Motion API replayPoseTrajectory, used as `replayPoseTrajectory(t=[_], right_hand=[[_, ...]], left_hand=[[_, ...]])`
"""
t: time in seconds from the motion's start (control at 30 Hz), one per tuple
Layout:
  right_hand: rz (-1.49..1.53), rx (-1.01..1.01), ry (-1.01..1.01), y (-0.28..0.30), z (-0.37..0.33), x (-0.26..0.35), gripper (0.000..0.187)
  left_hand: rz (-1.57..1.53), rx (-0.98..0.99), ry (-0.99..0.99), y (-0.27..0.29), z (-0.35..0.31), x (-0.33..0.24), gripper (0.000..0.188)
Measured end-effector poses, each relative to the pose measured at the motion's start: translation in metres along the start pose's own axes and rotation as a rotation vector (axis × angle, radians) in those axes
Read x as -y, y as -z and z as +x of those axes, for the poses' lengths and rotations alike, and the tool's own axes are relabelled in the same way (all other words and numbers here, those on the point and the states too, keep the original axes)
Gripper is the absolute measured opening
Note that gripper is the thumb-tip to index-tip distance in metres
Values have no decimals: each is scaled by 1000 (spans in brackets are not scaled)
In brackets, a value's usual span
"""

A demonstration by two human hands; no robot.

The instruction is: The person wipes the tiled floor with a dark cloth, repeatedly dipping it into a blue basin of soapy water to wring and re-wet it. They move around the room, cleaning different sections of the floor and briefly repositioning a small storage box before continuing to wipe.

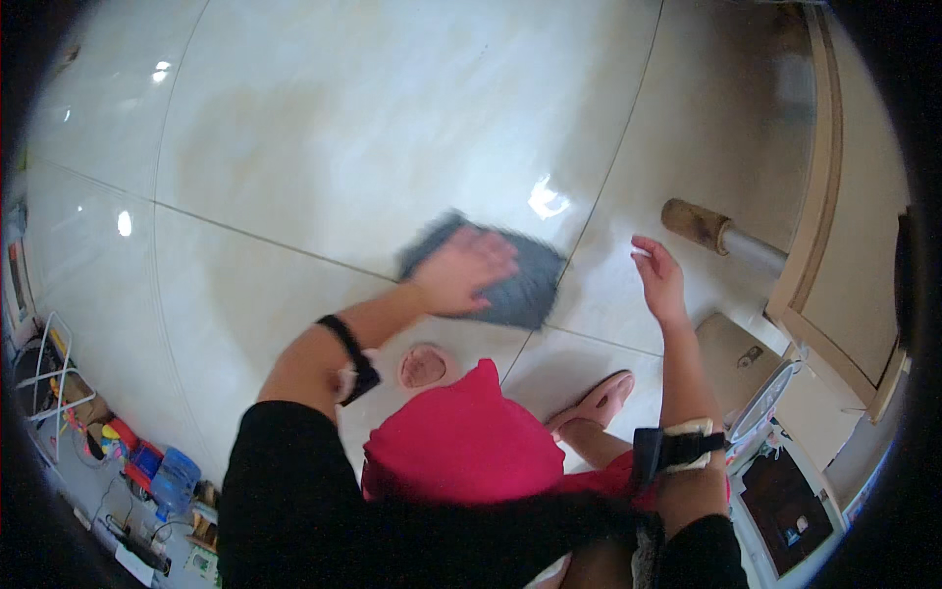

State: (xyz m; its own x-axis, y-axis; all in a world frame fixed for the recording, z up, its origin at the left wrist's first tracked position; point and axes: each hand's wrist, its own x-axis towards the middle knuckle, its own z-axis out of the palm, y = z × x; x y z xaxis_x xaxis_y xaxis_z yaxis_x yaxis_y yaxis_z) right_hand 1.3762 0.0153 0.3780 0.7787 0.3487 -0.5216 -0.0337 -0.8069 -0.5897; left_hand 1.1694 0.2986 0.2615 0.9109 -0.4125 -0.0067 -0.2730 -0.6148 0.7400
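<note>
A dark grey cloth (pixel 525 290) lies spread on the glossy tiled floor (pixel 392 108). My left hand (pixel 464 267) rests flat on its left part, palm down with the fingers stretched out; hand and cloth are slightly blurred. My right hand (pixel 659 280) is off to the right, apart from the cloth, with its fingers loosely bent and nothing visible in them. Close to that hand is a brown-capped furniture leg (pixel 697 226) with a metal shaft.
Pink slippers (pixel 601 401) are on my feet below the cloth. Wooden furniture (pixel 829 196) with a pale panel borders the right side. A white wire rack (pixel 59 378), a blue plastic container (pixel 177 479) and other clutter stand at the lower left.
</note>
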Motion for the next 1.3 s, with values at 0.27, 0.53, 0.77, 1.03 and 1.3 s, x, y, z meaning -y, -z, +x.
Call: replayPoseTrajectory(t=[0.27, 0.53, 0.77, 1.03, 1.3], right_hand=[[112, 114, 93, -44, 40, 27, 27], [135, 49, 21, -23, 17, 3, 26], [225, -145, -123, 4, -35, -31, 26], [305, -190, -219, 4, -47, -32, 26], [-12, -159, 3, -24, -9, -15, 35]], left_hand=[[674, -216, 1032, 73, -212, 49, 67], [682, -718, 1914, 95, -84, 154, 68], [614, -653, 819, 80, 224, 84, 61], [240, 31, -200, 2, 232, -25, 65], [753, -575, 890, 201, 125, 195, 53]])
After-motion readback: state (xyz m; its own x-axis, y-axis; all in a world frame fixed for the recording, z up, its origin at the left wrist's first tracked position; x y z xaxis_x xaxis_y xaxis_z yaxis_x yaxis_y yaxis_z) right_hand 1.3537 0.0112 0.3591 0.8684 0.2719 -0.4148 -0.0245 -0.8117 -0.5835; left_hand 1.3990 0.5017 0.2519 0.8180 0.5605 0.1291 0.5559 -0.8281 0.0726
